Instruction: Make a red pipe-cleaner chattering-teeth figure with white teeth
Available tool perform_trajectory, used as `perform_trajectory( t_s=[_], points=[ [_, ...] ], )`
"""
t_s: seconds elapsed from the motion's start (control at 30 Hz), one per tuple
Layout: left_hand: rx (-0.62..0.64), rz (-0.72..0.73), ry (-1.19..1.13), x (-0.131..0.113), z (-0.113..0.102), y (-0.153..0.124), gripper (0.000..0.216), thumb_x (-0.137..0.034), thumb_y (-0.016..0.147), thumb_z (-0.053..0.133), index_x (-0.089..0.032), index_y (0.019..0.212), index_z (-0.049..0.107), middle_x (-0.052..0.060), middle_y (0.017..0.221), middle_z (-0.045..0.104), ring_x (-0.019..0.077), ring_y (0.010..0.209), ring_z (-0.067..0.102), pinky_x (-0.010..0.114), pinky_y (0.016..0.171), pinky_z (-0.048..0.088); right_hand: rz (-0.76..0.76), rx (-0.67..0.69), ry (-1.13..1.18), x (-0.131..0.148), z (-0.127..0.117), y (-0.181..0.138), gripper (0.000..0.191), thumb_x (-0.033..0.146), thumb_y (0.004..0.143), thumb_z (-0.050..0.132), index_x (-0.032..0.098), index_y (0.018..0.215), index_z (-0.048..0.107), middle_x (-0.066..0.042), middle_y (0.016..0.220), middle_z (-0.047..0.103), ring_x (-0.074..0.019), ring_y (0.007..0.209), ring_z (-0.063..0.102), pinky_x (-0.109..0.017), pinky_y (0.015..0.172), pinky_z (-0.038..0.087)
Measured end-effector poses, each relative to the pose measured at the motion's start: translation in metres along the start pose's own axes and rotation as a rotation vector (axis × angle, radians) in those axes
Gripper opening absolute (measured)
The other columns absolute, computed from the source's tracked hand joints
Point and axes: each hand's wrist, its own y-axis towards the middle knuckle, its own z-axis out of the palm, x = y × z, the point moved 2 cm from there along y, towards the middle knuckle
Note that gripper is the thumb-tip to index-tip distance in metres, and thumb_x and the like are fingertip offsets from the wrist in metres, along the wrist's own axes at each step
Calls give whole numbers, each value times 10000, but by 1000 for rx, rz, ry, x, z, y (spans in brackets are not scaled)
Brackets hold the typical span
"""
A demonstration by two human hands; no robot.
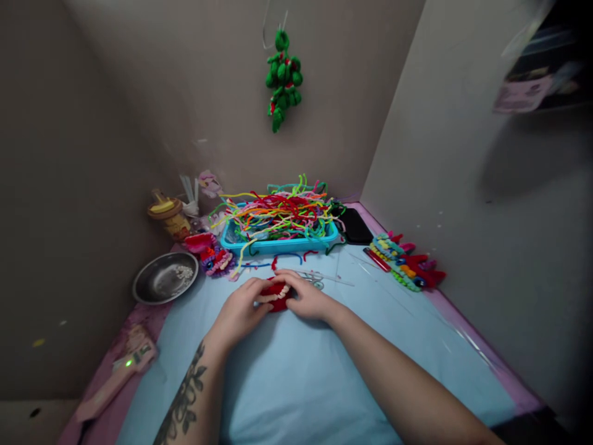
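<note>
Nearest the camera, my left forearm [194,383], marked with a dark leafy tattoo, and my bare right forearm [393,364] stretch over a light blue cloth [301,383] spread on the pink-edged tabletop. My left hand [243,309] and right hand [308,296] hold a small deep-red fuzzy piece [279,305] between them, just above or on the cloth; I cannot tell which. Each grip is narrow, closed on one side of it, and a row of small cream bobbles [282,293] crosses its face. Just beyond my fingers lie silver scissors [317,278]. Farther back stands a rectangular bright blue plastic tray [282,247], heaped with multicoloured fuzzy strands [287,213]. To my left sits a round silver metal bowl [155,278] with small pale bits [184,272] inside.
</note>
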Motion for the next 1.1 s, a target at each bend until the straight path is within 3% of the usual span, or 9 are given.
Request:
perform_trajectory(
  t_s=[0.37,0.57,0.77,1.1],
  points=[
    [-61,6,-53,8,-28,-5,116,-266,824,573,-176,847,642,39,796,650,141,696,591,229,607,457,-9,-53,31,6,0,0,441,78,695,566,197,1119,575,-115,1296,472,-229,1245,427,-400,1042,320],
    [-178,-21,6,23,-20,-2,99,-226,816,581,-170,802,661,37,756,651,147,699,587,244,648,443,-11,-121,12,13,4,-1,328,105,733,573,212,1041,613,-112,1256,501,-228,1189,481,-406,1000,369],
    [-176,-57,34,33,-10,-2,96,-224,809,576,-176,810,660,38,773,660,165,732,596,260,666,445,-37,-108,4,12,8,-1,382,53,694,548,200,1041,609,-119,1258,492,-234,1201,468,-403,989,377],
    [-176,-93,-164,23,-17,-4,108,-253,800,572,-169,793,640,25,759,642,149,710,583,252,651,445,-67,-102,-34,12,9,-2,449,75,661,613,230,1082,586,-103,1280,470,-244,1207,454,-423,1003,363]
  ],
)
